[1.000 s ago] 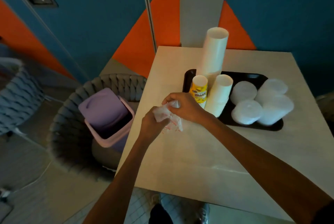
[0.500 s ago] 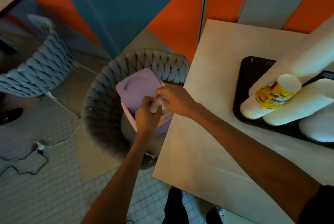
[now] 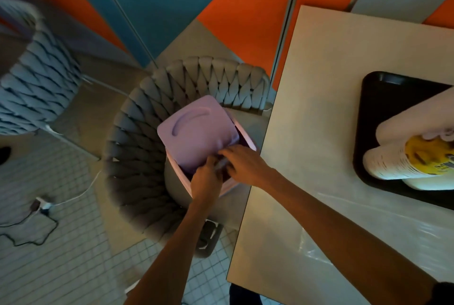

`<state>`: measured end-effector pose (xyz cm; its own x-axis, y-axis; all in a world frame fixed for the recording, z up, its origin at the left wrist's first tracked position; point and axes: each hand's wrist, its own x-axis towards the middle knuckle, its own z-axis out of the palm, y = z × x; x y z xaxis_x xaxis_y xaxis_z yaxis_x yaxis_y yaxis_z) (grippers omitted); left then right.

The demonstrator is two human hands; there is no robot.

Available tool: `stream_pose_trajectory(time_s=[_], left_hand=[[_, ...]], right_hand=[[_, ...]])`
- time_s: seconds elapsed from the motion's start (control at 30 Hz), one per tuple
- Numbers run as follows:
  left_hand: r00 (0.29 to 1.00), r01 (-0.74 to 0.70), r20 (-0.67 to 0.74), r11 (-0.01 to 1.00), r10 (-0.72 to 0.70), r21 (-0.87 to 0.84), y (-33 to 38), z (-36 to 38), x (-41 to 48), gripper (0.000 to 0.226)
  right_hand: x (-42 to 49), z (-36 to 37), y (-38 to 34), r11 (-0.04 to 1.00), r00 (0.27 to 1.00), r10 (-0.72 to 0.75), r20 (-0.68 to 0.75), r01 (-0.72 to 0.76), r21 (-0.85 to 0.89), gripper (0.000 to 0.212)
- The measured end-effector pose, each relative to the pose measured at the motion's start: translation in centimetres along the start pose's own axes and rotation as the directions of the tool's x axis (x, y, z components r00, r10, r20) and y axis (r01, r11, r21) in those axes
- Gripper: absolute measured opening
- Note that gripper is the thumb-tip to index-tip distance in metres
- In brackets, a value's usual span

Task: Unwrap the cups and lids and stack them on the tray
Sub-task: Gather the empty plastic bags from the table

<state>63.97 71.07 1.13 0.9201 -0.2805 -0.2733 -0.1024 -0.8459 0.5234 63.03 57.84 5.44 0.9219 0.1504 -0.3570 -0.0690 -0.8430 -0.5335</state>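
Binning the wrapper point(image 3: 221, 163).
My left hand point(image 3: 205, 180) and right hand point(image 3: 246, 165) pinch it over the bin point(image 3: 198, 130); next, I drop it in.

bin point(image 3: 196, 130) on chair point(image 3: 137, 157) seat | chair left of table point(image 3: 319, 120) | tray point(image 3: 378, 108) on table, cup stacks point(image 3: 393, 164) on tray | left hand point(image 3: 206, 179) + right hand point(image 3: 243, 165) over bin mouth, wrapper point(image 3: 221, 163) pinched between

Both forearms bare, entering from the bottom edge and meeting at frame centre. Left hand point(image 3: 205, 180): back to camera, fingers curled. Right hand point(image 3: 247, 165): comes in from lower right, fingers point(image 3: 227, 154) bent downward. Hands touching, with a pale blurred scrap point(image 3: 221, 163) pinched between them.
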Motion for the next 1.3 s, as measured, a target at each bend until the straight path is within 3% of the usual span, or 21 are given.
stream_pose_trajectory(time_s=[0.07,0.23,0.43,0.6,0.73,1.0,1.3], left_hand=[[0.999,0.022,0.039,1.0,-0.022,-0.003,-0.1,0.6,0.2,0.029],[0.999,0.002,0.034,0.999,-0.001,-0.046,0.5,1.4,-0.3,0.04],[0.982,-0.162,-0.121,0.98,0.147,-0.116,6.1,2.7,-4.6,0.042],[0.95,-0.309,-0.115,0.923,0.29,-0.228,11.4,6.1,-9.6,0.042],[0.931,-0.36,-0.033,0.896,0.365,-0.259,15.5,9.2,-13.9,0.045],[0.92,-0.35,0.07,0.891,0.385,-0.289,20.3,14.2,-19.6,0.048],[0.938,-0.305,0.086,0.916,0.337,-0.262,21.1,15.5,-21.0,0.048]], right_hand=[[-0.4,0.3,0.5,1.0,0.999,-0.021,-0.042,0.021,0.02,0.044],[-2.4,0.3,1.8,0.997,0.986,0.001,-0.169,0.011,0.073,0.033],[-9.3,-0.7,5.2,0.988,0.959,0.124,-0.253,-0.095,0.121,0.032],[-17.2,-0.4,10.0,0.966,0.926,0.241,-0.291,-0.201,0.162,0.028],[-24.3,-0.2,14.1,0.943,0.894,0.332,-0.301,-0.306,0.129,0.028],[-33.1,0.6,21.0,0.879,0.821,0.459,-0.339,-0.474,0.043,0.035],[-33.0,0.1,23.6,0.862,0.844,0.456,-0.283,-0.498,-0.095,0.063]])
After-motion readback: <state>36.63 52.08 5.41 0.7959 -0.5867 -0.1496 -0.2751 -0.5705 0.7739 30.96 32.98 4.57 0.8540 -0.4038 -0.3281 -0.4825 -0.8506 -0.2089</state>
